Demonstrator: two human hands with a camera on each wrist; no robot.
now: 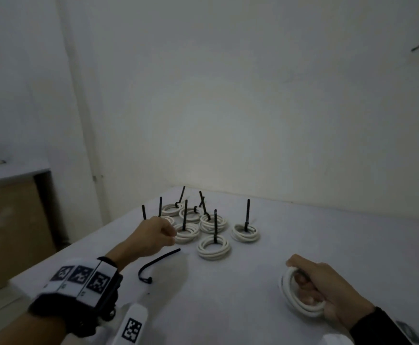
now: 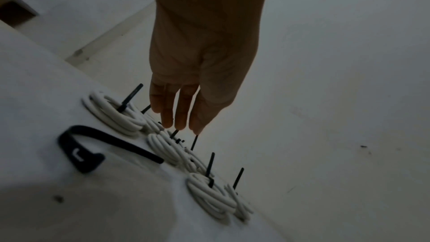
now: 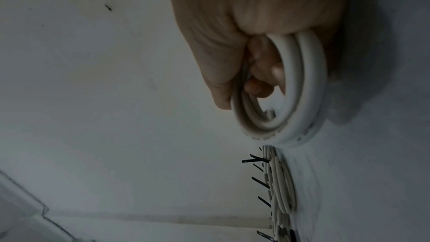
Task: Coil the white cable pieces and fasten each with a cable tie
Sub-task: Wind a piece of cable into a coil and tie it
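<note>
White cable coil (image 1: 300,295), untied, gripped upright in right hand (image 1: 328,290) near the front of table (image 1: 328,232), well to the right of loose cable tie (image 1: 157,263); fingers (image 3: 258,73) curled through the ring's middle, thumb over its top, lower edge touching or just above the surface, hard to tell which. Main risk, as a judgement: springy loops fanning open or slipping out of the ring if that grip eases before a tie goes round, since nothing else binds them. Second risk: only one hand free for threading, so likely fumbling of the strap tip through its head, or a cinch catching just some of the loops. Left hand (image 1: 153,236) empty, fingers (image 2: 181,109) hanging loose and relaxed, not pinching anything, hovering just beyond the loose cable tie and over the near edge of the finished coils (image 1: 213,246); possible knock against their upright tails on a careless sweep. Finished coils clustered farther back than the loose cable tie, each bound in black with the tail standing up. Next need, presumably: picking up that bent strap, lying flat between the two hands, nearer the left.
</note>
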